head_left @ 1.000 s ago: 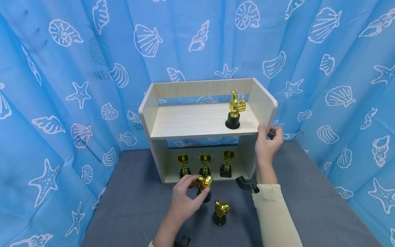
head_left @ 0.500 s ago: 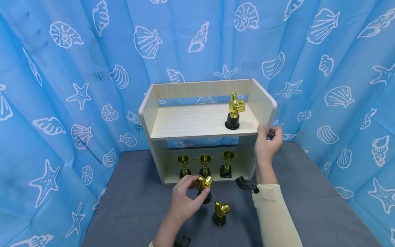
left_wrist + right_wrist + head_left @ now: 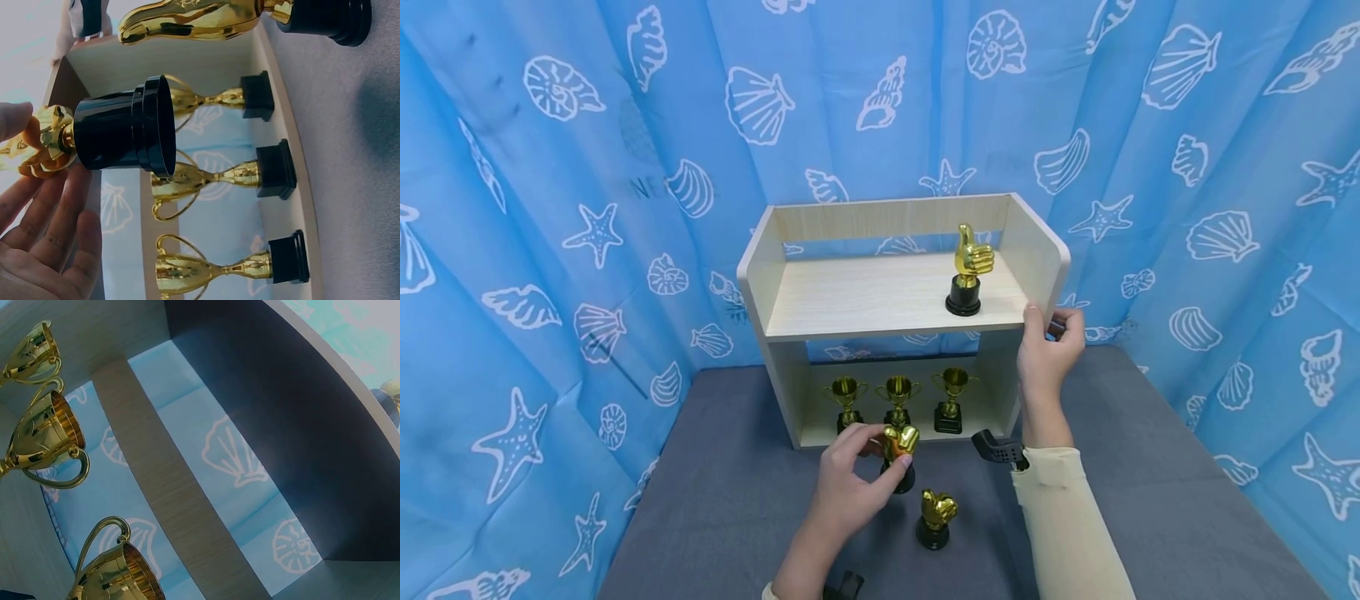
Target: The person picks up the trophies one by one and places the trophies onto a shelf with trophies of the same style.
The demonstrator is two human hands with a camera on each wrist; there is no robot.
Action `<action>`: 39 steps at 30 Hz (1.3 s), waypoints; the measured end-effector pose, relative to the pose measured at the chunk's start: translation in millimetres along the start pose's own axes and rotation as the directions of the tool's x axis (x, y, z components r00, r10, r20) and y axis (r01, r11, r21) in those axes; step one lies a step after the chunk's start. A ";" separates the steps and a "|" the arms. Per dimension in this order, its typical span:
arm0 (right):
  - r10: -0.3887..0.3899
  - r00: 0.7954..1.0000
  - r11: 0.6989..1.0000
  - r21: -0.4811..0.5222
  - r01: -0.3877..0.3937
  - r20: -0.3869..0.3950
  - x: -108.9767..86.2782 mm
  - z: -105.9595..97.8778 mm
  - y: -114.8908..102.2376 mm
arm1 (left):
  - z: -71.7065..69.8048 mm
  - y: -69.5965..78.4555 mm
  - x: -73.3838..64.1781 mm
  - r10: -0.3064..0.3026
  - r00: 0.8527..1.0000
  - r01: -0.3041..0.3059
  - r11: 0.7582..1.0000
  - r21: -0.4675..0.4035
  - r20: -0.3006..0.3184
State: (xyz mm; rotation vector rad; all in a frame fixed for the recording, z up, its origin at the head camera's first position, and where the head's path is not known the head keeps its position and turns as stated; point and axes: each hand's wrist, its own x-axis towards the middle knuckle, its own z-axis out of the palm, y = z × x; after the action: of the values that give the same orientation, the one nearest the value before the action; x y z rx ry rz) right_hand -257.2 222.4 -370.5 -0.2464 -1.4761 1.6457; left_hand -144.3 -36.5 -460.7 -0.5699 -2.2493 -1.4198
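Note:
My left hand [image 3: 848, 482] pinches a gold thumbs-up trophy [image 3: 901, 440] by its golden top, in front of the wooden shelf unit [image 3: 850, 292]. In the left wrist view the trophy's black base [image 3: 119, 131] points away from the palm, clear of the table. My right hand [image 3: 1051, 354] grips the front edge of the unit's right side panel, thumb at the upper board's corner. Another thumbs-up trophy [image 3: 936, 518] stands on the table, right of the held one. On the upper board, toward the right, stands a third thumbs-up trophy [image 3: 966, 271].
Three gold cup trophies stand in a row in the lower compartment, including a left cup [image 3: 846, 396], a middle cup [image 3: 897, 393] and a right cup [image 3: 951, 400]. A grey cloth [image 3: 715, 500] covers the table. A blue shell-print curtain [image 3: 647, 125] hangs behind the unit.

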 end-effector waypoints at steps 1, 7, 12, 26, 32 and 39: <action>-0.001 1.000 1.000 0.002 0.001 0.002 -0.5 0.1 -1.1 | 0.0 -0.2 0.2 0.004 1.000 -0.004 1.000 0.002 0.000; -0.011 1.000 1.000 0.000 0.011 0.004 -0.2 0.7 -1.6 | -0.2 -0.3 1.4 0.018 1.000 -0.018 1.000 0.008 -0.002; -0.014 1.000 1.000 0.003 0.014 -0.002 0.2 0.8 -1.1 | -0.8 2.0 2.0 0.017 1.000 -0.017 1.000 0.008 -0.006; -0.009 1.000 1.000 -0.003 0.009 0.005 -0.2 1.0 -1.4 | 0.4 1.2 5.7 0.044 0.999 -0.044 0.999 -0.001 0.004; 0.005 1.000 1.000 -0.014 -0.005 -0.003 -0.2 0.9 -0.5 | 0.4 1.3 6.5 0.044 0.999 -0.043 0.999 -0.007 0.009; 0.012 1.000 1.000 -0.024 -0.012 -0.009 0.1 0.7 1.3 | 0.4 0.7 7.6 0.058 0.998 -0.058 0.998 -0.008 0.006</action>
State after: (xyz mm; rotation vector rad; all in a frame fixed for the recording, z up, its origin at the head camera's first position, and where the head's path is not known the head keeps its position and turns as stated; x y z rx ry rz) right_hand -258.3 222.1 -371.4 -0.2759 -1.4917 1.6347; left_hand -150.2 -35.0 -456.2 -0.6379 -2.2143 -1.4007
